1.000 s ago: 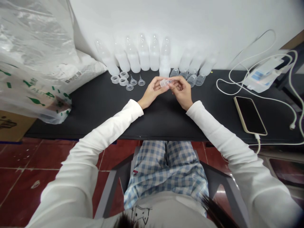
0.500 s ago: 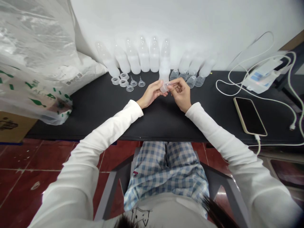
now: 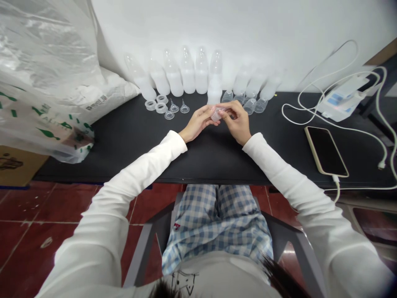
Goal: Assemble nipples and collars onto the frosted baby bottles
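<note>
Rings (image 3: 161,111) and clear tips (image 3: 169,115) sit in little groups, perhaps so they are easy to pick. The left hand (image 3: 200,122) has its grip pinching a clear ridged ring (image 3: 216,115), maybe to keep it still, near a bottle (image 3: 215,89). The right hand (image 3: 238,121) pinches its right side. Small cups (image 3: 249,106) stand beyond. The worktop (image 3: 149,149) is black, the wall (image 3: 254,33) white, the floor (image 3: 58,200) red.

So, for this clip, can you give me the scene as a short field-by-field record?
Left hand: grips a ribbed translucent ring
Right hand: touches the same ring's other end
Left of hands: three loose rings, three clear flanged teats
Back row: six capped bottles, three uncapped bottles
Right of hands: loose clear caps
Far right: smartphone, white cable plugged in
Surface: black table
</note>
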Motion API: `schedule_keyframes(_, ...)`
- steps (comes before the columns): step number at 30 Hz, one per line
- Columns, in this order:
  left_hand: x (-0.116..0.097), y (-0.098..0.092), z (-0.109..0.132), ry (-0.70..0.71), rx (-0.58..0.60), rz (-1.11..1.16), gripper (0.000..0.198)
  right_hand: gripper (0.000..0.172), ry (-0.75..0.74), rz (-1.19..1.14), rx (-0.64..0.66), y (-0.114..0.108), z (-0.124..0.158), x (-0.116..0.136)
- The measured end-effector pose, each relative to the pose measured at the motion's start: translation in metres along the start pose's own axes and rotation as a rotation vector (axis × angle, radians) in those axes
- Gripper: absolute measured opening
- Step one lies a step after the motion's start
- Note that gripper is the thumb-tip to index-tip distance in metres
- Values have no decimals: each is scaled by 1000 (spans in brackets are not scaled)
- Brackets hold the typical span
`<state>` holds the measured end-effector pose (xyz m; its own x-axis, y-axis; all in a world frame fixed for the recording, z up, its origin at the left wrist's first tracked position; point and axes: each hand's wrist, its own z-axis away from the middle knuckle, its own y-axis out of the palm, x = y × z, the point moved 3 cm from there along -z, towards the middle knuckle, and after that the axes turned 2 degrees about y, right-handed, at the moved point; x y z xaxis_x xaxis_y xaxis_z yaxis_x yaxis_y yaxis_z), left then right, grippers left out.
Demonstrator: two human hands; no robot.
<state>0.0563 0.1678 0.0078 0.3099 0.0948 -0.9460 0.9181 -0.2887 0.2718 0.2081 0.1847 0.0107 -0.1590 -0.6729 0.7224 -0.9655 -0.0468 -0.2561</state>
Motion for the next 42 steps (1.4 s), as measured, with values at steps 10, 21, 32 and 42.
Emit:
schedule_keyframes(10, 0, 6, -4, 54, -2, -87, 41, 44, 45, -124, -122, 5, 3, -4)
schedule_keyframes(21, 22, -45, -23, 491, -343, -864, 72, 49, -12, 150, -357, -31, -17, 1)
schedule_keyframes(32, 22, -14, -46, 368, -347, -911, 54, 44, -8, 132, -261, -28, -20, 1)
schedule_keyframes(42, 10, -5, -24, 409, -249, -1162, 49, 49, 9, 74, -257, -35, -22, -22)
